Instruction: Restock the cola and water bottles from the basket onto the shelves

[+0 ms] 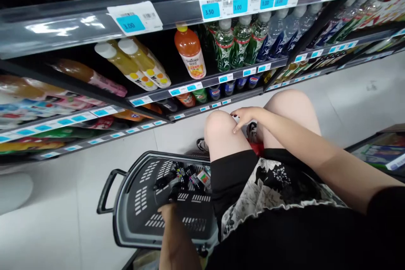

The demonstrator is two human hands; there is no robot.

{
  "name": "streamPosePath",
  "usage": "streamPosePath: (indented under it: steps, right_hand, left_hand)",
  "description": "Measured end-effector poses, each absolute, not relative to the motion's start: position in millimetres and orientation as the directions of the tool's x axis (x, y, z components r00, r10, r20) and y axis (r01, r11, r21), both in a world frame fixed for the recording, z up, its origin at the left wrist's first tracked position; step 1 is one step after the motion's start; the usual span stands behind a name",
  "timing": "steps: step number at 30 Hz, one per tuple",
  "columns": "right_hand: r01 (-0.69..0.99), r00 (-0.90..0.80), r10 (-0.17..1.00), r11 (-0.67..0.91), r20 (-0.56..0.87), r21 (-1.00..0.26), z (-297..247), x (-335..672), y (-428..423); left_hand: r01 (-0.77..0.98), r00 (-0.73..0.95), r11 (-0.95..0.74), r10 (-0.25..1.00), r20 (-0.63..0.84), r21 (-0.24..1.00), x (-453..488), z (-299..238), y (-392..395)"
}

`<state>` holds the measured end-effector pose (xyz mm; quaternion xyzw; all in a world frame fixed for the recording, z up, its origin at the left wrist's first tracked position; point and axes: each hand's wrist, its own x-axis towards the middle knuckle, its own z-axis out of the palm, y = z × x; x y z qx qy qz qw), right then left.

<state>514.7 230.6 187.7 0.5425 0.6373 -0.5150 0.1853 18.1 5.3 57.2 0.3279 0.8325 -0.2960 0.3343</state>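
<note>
My left hand reaches down into a dark grey shopping basket on the floor beside my legs. Its fingers curl around a dark shape near the basket's middle, which I cannot identify. Just beyond it, several dark bottles and a small white carton with an orange and green print lie in the basket. Resting against my bent knee is my right hand, its thumb and fingers apart and holding nothing.
Store shelves with drinks run across the front. An orange Tropicana bottle stands beside green-labelled bottles; two yellow drink bottles are to its left. Price tags line the shelf edges. A white round object sits at the left.
</note>
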Motion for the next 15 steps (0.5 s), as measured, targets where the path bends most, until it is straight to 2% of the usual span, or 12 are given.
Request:
streamPosePath:
  steps: [2,4,9,15]
  right_hand:
    - [0.876,-0.355,0.467,-0.136,-0.810,-0.462,186.6,513.4,231.9]
    - [0.874,-0.361,0.437,-0.148,-0.824,-0.462,186.9,510.9,233.5]
    - [0.886,-0.354,0.432,-0.130,-0.830,-0.446,188.6,503.5,236.9]
    - [0.889,-0.340,0.459,-0.128,-0.821,-0.439,193.5,499.3,234.7]
  left_hand:
    - [0.653,-0.652,0.662,0.243,-0.718,-0.368,20.3,44.8,-2.2]
    - [0.618,-0.662,0.689,0.197,-0.723,-0.378,24.4,35.6,-9.8]
    - [0.661,-0.579,0.688,0.212,-0.787,-0.300,42.5,20.1,-31.8]
    - [0.702,-0.571,0.639,0.238,-0.786,-0.316,53.6,18.8,-53.7]
